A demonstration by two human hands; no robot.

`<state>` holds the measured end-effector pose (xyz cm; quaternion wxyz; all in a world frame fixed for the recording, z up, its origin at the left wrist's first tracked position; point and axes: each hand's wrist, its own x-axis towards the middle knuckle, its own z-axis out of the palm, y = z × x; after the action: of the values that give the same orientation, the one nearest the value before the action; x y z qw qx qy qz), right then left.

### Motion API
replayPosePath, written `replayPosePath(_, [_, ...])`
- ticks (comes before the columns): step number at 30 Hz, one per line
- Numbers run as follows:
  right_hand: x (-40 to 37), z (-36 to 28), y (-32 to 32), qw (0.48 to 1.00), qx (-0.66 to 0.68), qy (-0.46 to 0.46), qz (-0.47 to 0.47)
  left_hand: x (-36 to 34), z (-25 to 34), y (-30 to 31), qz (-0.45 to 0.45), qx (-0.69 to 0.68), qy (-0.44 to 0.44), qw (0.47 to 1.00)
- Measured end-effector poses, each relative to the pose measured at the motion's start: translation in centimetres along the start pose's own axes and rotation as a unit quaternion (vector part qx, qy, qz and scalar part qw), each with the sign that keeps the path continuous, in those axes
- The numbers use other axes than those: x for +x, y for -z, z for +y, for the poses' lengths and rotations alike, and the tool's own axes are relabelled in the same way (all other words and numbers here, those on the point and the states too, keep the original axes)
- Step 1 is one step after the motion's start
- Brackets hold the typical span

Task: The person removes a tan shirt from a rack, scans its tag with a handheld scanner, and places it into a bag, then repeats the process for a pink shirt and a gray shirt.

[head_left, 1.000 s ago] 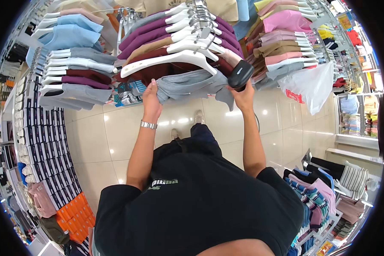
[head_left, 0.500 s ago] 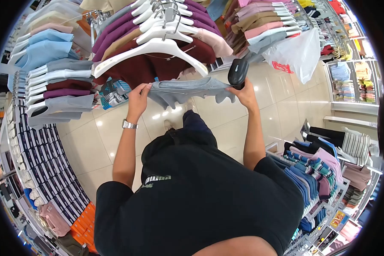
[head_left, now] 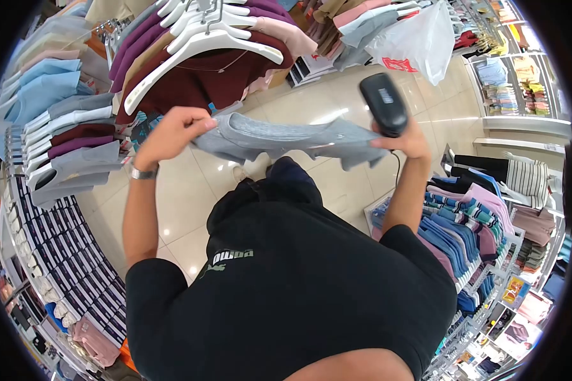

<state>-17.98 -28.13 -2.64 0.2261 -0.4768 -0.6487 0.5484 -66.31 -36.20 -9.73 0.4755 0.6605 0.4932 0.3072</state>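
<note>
A grey garment (head_left: pixel 279 136) is stretched sideways between my two hands, above the tiled floor. My left hand (head_left: pixel 175 132) pinches its left end near the neckline; a metal watch (head_left: pixel 144 172) is on that wrist. At the other end, my right hand (head_left: pixel 405 136) grips the garment's edge with the fingers closed. A black handheld device (head_left: pixel 384 105) with a cord sits at that same hand, its lower end by the fingers. Beyond the garment, a dark red top (head_left: pixel 203 76) hangs on a white hanger (head_left: pixel 200 43).
Racks of hanging clothes stand ahead and at the left, with light blue tops (head_left: pixel 51 95). A white plastic bag (head_left: pixel 419 41) hangs ahead right. Folded packs (head_left: pixel 63 247) line the left shelf. More clothes (head_left: pixel 454 235) hang at the right.
My hands have moved apart, the left one leftward and the right one rightward, with the garment between them. The black device has shifted right and tilted. The view has shifted slightly.
</note>
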Motion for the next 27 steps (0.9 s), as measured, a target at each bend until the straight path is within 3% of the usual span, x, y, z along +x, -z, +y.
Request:
replayPosePath(2, [0.3, -3.3, 2.5, 0.972, 0.057, 0.200, -0.105, 0.9, 2.7, 2.5, -0.044, -0.083, -0.083, 0.992])
replayPosePath(3, [0.3, -4.8, 3.0, 0.960, 0.116, 0.245, -0.063, 2.8, 1.2, 2.3, -0.085, -0.308, -0.129, 0.939])
replayPosePath(4, [0.4, -5.8, 3.0, 0.951, 0.198, 0.235, -0.023, 4.6, 0.1, 1.9, -0.124, -0.516, -0.163, 0.832])
replayPosePath(5, [0.8, -7.3, 2.8, 0.929, 0.301, 0.208, -0.062, 5.9, -0.5, 0.1, -0.127, -0.603, -0.172, 0.769])
replayPosePath(7, [1.8, -9.5, 1.8, 0.908, 0.377, 0.186, 0.001, 7.4, -1.1, -5.7, -0.086, -0.688, -0.149, 0.705])
replayPosePath(8, [2.7, -9.3, 2.3, 0.921, 0.344, 0.180, -0.011, 8.0, -1.2, -8.7, -0.066, -0.705, -0.123, 0.696])
replayPosePath(10, [4.6, -8.6, 3.0, 0.970, 0.212, 0.115, -0.008, 8.6, -0.8, -14.5, -0.029, -0.707, -0.051, 0.705])
replayPosePath(12, [6.1, -6.1, 4.0, 0.982, 0.164, 0.073, -0.055, 9.4, -0.3, -19.1, 0.001, -0.688, 0.012, 0.725])
replayPosePath(18, [6.3, 1.8, 5.3, 0.968, 0.246, 0.023, -0.047, 9.7, 2.0, -24.4, 0.064, -0.608, 0.079, 0.787])
replayPosePath(23, [5.0, 8.9, 6.4, 0.933, 0.358, -0.017, -0.026, 9.8, 2.1, -26.0, 0.095, -0.562, 0.096, 0.816])
replayPosePath(27, [2.7, 12.3, 6.3, 0.884, 0.467, 0.004, -0.021, 9.8, 2.4, -26.7, 0.115, -0.525, 0.102, 0.837])
